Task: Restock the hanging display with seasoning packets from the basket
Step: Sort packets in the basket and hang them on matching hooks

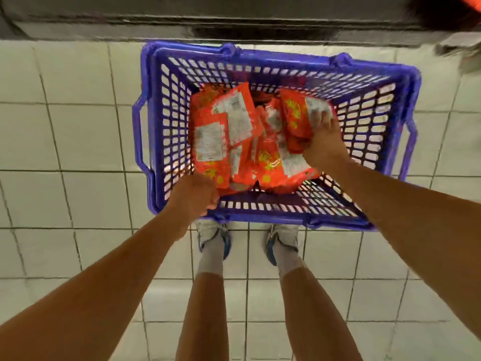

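1. Looking straight down at a blue basket (406, 82) on the tiled floor (78, 136), just in front of two shoes (213, 238).
2. Full of red seasoning packets (247, 142) in a messy pile, some face up, some showing white labels.
3. Right hand (325, 136) deep in the basket, fingers curled round a small bunch of packets (296, 113) at the right side of the pile.
4. Left hand (195, 194) at the near left corner of the pile, fingers curled in, touching the edge of a packet (213, 175). Hard to tell if really holding it or just resting there.
5. Step in hand, most likely: picking packets up out of the basket, at the very start of a round of restocking.
6. No hanging display to see here, only a dark blurry ledge (234, 27) along the top.
7. Next move probably calls for: lifting the bunch clear of the pile without dragging others along, standing up, and finding the hooks.
8. Slippery, floppy packets, so a firm squeeze needed, or some may slide out and fall back.
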Motion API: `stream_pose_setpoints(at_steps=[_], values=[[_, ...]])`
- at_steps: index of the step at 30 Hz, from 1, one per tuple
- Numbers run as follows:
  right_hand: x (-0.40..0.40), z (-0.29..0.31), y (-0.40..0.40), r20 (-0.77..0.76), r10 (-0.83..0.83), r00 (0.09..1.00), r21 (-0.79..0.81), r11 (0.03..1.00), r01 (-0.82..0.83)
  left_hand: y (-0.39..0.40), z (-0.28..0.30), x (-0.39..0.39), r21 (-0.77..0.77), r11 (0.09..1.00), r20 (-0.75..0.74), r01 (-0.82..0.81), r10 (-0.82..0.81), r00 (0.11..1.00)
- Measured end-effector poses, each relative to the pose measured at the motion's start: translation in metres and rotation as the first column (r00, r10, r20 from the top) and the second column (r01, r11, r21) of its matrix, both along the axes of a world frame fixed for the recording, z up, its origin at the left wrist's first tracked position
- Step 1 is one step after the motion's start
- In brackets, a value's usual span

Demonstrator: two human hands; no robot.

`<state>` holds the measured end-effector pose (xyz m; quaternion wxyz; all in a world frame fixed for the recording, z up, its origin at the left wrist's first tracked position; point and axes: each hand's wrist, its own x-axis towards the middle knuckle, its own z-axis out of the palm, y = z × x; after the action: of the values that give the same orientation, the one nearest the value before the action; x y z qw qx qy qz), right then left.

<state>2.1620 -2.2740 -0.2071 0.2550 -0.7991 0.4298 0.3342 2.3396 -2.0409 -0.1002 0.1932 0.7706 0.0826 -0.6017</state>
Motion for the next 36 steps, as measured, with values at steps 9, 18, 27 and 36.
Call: stream_pose_setpoints(at_steps=[9,18,27,36], values=[[-0.010,0.041,-0.017,0.344,-0.148,0.927,-0.118,0.973,0.199,-0.030,0.004,-0.007,-0.014,1.000,-0.013,-0.016,0.016,1.000],[0.002,0.152,-0.042,0.332,-0.755,0.566,0.628,0.624,0.464,-0.093,0.045,-0.022,-0.322,0.946,0.048,0.018,-0.003,0.999],[0.016,0.183,-0.019,0.139,-0.936,0.324,0.786,0.303,0.539,-0.086,0.088,-0.003,-0.350,0.897,-0.061,-0.272,0.267,0.962],[0.025,0.262,-0.025,0.278,-0.923,0.264,0.707,0.383,0.594,-0.079,0.165,0.019,-0.453,0.846,0.001,-0.280,0.315,0.949]])
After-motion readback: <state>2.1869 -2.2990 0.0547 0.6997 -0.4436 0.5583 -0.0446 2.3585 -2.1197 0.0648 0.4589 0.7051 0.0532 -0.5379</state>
